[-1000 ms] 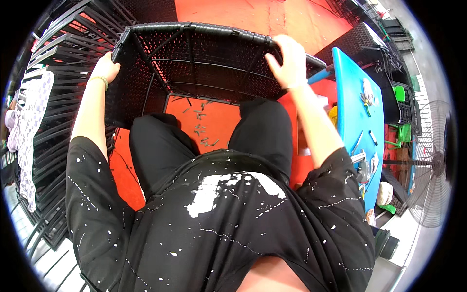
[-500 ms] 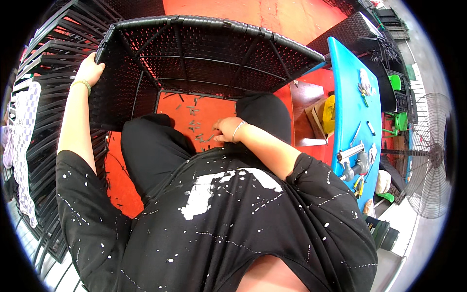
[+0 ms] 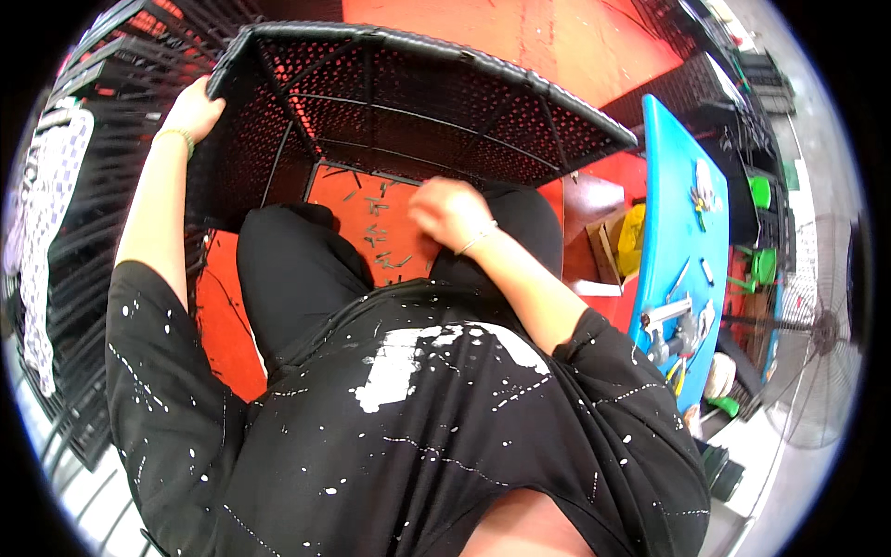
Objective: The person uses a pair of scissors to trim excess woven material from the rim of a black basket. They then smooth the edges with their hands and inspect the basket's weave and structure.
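A black woven rattan furniture frame (image 3: 408, 97), with metal bars on its inner side, stands in front of my legs. My left hand (image 3: 195, 110) is closed round its upper left corner. My right hand (image 3: 452, 213) hovers by my right knee, in front of the woven panel and apart from it. Its fingers look bent but are smeared by motion, so whether they hold anything is hidden. Between my knees, several short dark strips (image 3: 375, 234) lie scattered on the red floor (image 3: 334, 193).
On my right is a blue table (image 3: 657, 186) bearing a grey power tool (image 3: 676, 342) and hand tools. Below it sits an open box with a yellow bag (image 3: 631, 239). Stacked black frames (image 3: 111, 200) crowd my left, a checked cloth (image 3: 60, 200) over them. A fan (image 3: 821, 330) stands far right.
My right hand has risen from above the strips on the floor and moved slightly right and away from me. My left hand keeps its grip; the view has shifted a little.
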`<action>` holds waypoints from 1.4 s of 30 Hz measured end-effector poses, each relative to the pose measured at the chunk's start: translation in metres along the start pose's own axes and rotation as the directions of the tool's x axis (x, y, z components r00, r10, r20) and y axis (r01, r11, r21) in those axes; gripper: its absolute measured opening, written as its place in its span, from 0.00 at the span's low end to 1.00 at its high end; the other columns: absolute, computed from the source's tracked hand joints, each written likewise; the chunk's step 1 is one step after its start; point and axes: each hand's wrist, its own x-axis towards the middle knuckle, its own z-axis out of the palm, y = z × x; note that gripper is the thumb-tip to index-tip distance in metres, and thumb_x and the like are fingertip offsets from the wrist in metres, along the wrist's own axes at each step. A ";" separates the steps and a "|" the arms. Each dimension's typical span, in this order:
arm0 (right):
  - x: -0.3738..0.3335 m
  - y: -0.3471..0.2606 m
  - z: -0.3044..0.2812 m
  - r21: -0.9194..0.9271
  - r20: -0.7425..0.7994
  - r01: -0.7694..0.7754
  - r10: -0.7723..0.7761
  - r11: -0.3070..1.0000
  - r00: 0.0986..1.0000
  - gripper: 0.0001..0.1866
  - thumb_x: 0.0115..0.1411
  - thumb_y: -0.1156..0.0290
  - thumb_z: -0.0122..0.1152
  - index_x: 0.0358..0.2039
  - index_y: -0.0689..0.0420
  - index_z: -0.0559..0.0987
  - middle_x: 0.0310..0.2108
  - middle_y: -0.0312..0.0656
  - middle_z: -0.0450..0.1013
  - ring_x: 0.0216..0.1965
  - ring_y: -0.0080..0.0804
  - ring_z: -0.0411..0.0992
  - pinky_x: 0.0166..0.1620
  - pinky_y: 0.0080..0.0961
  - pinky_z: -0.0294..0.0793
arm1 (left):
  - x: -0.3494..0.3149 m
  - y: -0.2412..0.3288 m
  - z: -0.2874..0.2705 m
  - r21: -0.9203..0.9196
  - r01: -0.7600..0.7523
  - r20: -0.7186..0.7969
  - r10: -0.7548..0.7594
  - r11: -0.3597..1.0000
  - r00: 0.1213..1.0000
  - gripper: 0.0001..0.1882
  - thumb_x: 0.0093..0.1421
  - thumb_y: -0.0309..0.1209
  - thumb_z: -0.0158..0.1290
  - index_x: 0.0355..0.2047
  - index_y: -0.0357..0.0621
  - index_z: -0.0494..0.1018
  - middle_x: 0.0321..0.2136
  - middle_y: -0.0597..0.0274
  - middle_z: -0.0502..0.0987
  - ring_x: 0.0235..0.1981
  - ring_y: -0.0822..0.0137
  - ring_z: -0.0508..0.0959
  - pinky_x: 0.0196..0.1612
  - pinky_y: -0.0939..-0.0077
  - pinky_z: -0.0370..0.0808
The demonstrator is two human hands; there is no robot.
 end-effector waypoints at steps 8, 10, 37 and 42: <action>0.128 0.014 -0.118 -0.544 -0.468 -0.116 -0.186 0.831 0.864 0.29 0.49 0.54 0.75 0.49 0.56 0.80 0.47 0.47 0.77 0.47 0.48 0.76 0.54 0.40 0.73 | -0.004 -0.001 0.004 0.000 0.019 -0.022 -0.019 1.000 1.000 0.20 0.56 0.30 0.52 0.49 0.33 0.72 0.43 0.35 0.78 0.50 0.41 0.77 0.55 0.58 0.71; 0.145 0.028 -0.117 -0.574 -0.322 -0.162 -0.039 0.803 0.946 0.29 0.52 0.49 0.72 0.48 0.55 0.81 0.46 0.47 0.78 0.46 0.48 0.77 0.52 0.39 0.74 | -0.006 -0.001 0.003 -0.020 0.020 -0.023 -0.020 1.000 1.000 0.20 0.56 0.29 0.52 0.49 0.34 0.72 0.43 0.35 0.78 0.50 0.41 0.77 0.55 0.58 0.72; 0.198 0.017 -0.087 -0.712 -0.100 0.002 -0.104 0.702 0.990 0.35 0.53 0.36 0.65 0.50 0.51 0.78 0.39 0.46 0.78 0.42 0.43 0.78 0.46 0.38 0.76 | -0.008 -0.021 0.023 0.049 -0.015 -0.141 0.022 0.999 0.990 0.18 0.57 0.30 0.52 0.47 0.34 0.72 0.40 0.36 0.78 0.47 0.40 0.78 0.54 0.55 0.73; 0.213 0.027 -0.092 -0.655 0.018 -0.003 0.020 0.755 1.000 0.29 0.58 0.37 0.59 0.36 0.53 0.83 0.36 0.47 0.79 0.39 0.46 0.78 0.44 0.40 0.76 | -0.033 0.036 -0.015 0.005 0.145 0.006 -0.145 0.989 0.989 0.18 0.52 0.32 0.53 0.42 0.35 0.76 0.42 0.39 0.80 0.47 0.44 0.79 0.53 0.57 0.75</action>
